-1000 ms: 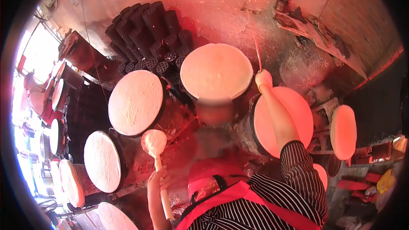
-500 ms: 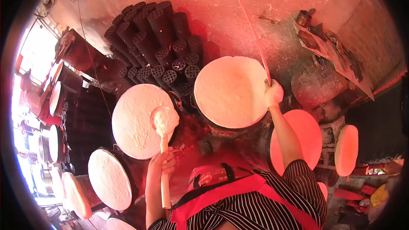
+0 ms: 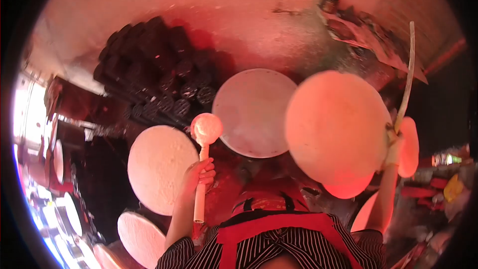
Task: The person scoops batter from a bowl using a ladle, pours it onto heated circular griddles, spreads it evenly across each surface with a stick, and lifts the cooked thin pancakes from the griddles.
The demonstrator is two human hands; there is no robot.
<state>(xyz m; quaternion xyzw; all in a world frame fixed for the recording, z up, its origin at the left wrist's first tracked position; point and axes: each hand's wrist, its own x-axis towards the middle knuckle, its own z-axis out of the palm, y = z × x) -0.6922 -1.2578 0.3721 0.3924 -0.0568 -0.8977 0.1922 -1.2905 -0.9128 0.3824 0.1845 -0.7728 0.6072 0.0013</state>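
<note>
My left hand (image 3: 198,175) is closed round the pale handle of a ladle (image 3: 206,128), whose round bowl holds pale batter. Beside it lies a round griddle coated with pale batter (image 3: 162,164). My right hand (image 3: 393,147) grips a long thin stick (image 3: 408,77) that points up and away. At the same hand hangs the edge of a large round pancake (image 3: 338,124), raised off the surface; its exact hold on that edge is blurred. Between the hands, a round griddle (image 3: 254,112) shows its bare grey top.
Stacked black honeycomb coal briquettes (image 3: 164,69) stand against the wall at the back left. More round pale sheets (image 3: 142,239) lie on griddles at the lower left. Ragged boards (image 3: 368,40) lean at the back right. A yellow bag (image 3: 453,188) lies far right.
The pancake has come off the middle griddle and swung right with my right hand, baring the surface. The stick now tilts right. My left hand has moved the ladle off the left griddle.
</note>
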